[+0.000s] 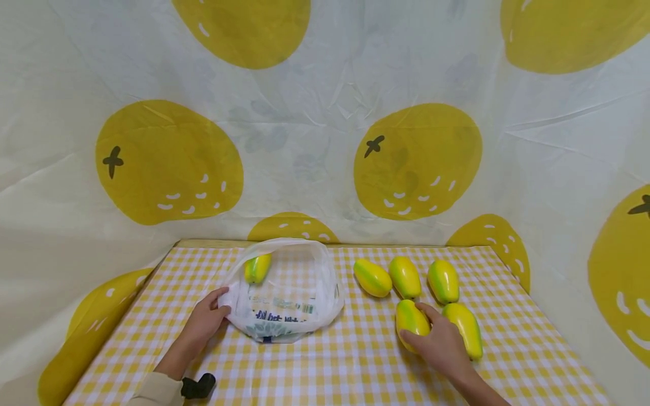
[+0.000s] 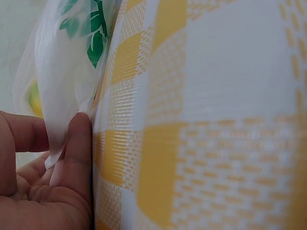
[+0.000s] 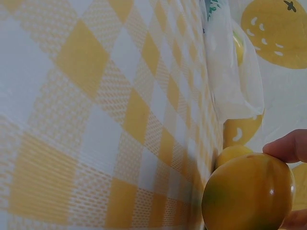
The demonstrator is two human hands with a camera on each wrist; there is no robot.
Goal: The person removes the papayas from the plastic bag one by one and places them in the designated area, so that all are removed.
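Observation:
A white translucent plastic bag [image 1: 331, 304] with green leaf print stands on the table, its mouth wide and facing me. My left hand [image 1: 203, 321] pinches the bag's left edge; the left wrist view shows the film between thumb and fingers [image 2: 76, 148]. Inside the bag lies one glossy yellow-green papaya [image 1: 257, 268]. To the right, my right hand [image 1: 442, 341] grips another papaya [image 1: 410, 318] between thumb and fingers. That same papaya [image 3: 249, 191] fills the lower right of the right wrist view, close to the cloth. Beside this hand lies a further papaya [image 1: 464, 330].
Behind the right hand lie three more papayas, the left one [image 1: 372, 277] tilted, then a middle one [image 1: 404, 276] and a right one [image 1: 443, 281]. A yellow-and-white checked cloth [image 1: 304, 375] covers the table. A fruit-printed curtain [image 1: 304, 169] hangs behind.

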